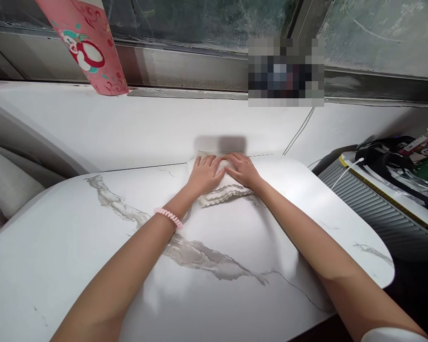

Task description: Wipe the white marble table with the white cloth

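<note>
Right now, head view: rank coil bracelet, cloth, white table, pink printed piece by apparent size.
Largest to smallest:
1. White table
2. Pink printed piece, cut off by the top edge
3. Cloth, partly covered by both hands
4. Coil bracelet

Both arms [135, 259] stretch forward, left fingers [209, 162] and right fingers [232, 158] extended, palms down.
</note>
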The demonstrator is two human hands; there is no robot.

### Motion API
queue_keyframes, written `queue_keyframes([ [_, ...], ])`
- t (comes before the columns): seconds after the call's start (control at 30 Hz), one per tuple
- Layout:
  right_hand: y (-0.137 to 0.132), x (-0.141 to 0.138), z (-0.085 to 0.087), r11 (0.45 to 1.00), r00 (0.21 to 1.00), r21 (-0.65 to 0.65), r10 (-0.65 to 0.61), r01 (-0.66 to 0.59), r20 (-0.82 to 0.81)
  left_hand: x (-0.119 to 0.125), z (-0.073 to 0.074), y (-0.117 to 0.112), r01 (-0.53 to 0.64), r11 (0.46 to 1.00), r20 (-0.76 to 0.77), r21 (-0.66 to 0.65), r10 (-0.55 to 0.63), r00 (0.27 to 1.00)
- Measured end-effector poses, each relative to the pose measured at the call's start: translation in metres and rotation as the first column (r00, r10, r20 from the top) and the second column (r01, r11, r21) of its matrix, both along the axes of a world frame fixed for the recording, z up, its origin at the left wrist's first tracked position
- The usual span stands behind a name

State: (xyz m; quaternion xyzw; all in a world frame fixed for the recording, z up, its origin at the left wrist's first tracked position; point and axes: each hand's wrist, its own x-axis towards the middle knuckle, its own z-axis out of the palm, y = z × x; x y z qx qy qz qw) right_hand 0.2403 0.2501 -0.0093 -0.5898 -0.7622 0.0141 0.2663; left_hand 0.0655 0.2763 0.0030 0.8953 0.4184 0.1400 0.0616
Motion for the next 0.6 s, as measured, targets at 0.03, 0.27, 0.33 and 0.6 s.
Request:
queue_keyframes([
  [0.03, 0.004, -0.005, 0.000, 1.000, 1.000, -0.006, -0.004, 0.004, 0.013, -0.005, 0.000, 0.003, -0.009, 1.000, 0.002, 0.004, 0.009, 1.000],
  [0.27, 0.016, -0.043, 0.000, 1.000, 1.000, -0.007, 0.020, -0.019, 0.024, -0.042, -0.004, 0.008, -0.063, 0.997, 0.018, 0.040, 0.062, 0.998],
  [0.33, 0.015, -0.050, 0.000, 0.999, 0.999, 0.004, 0.047, -0.047, 0.004, -0.050, -0.004, 0.003, -0.080, 0.996, 0.019, 0.045, 0.079, 0.997],
  [0.6, -0.013, -0.060, -0.001, 0.984, 0.984, 0.011, 0.178, -0.177, -0.031, -0.063, -0.005, -0.039, -0.156, 0.983, 0.009, 0.093, 0.156, 0.988],
])
